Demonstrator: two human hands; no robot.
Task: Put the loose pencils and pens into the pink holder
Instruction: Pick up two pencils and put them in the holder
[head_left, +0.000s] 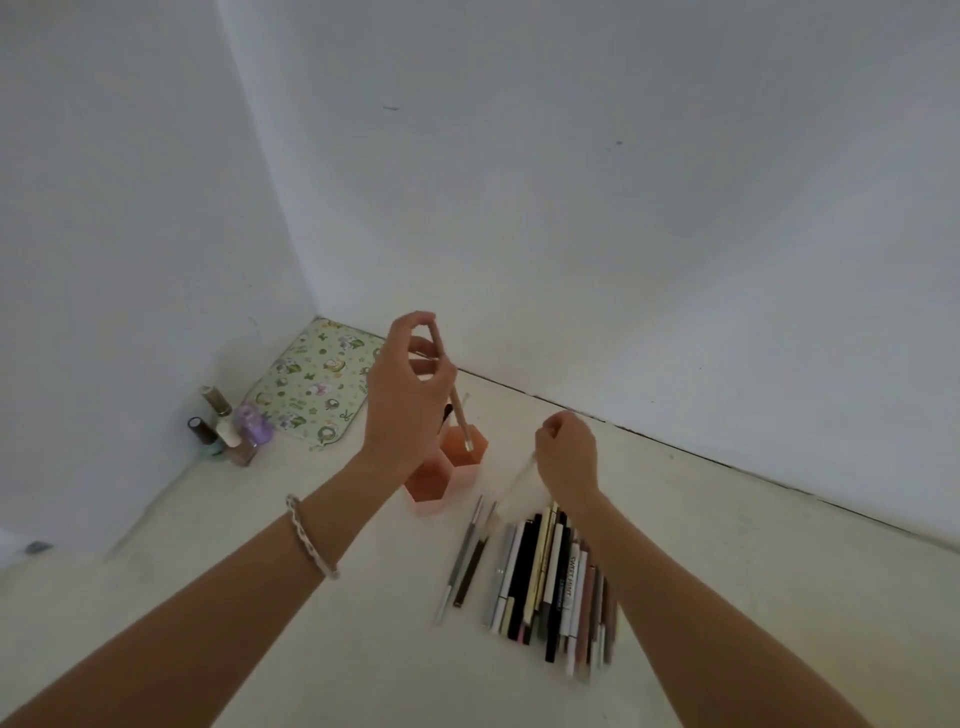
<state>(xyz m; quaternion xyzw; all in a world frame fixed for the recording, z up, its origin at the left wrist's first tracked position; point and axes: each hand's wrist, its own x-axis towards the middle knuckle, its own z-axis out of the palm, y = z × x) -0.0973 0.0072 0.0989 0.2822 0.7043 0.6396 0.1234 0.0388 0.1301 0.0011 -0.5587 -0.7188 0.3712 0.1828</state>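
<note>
Pinching a slim tan pencil (461, 421), the left grip (405, 400) holds it above the pink hexagonal plastic holder (428, 486). At its four o'clock, the right grip (569, 457) clasps a blurred white pen (522, 475) over loose pens (550, 577).

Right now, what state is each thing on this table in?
Left hand: pinches a tan pencil, tilted, lower end over the holder.
Right hand: grips a blurred white pen, tilted.
Pink holder: upright.
Pen pile: lying flat, loose.
Two separate pens: lying flat beside the pile.
Nail polish bottles: upright, capped.
</note>
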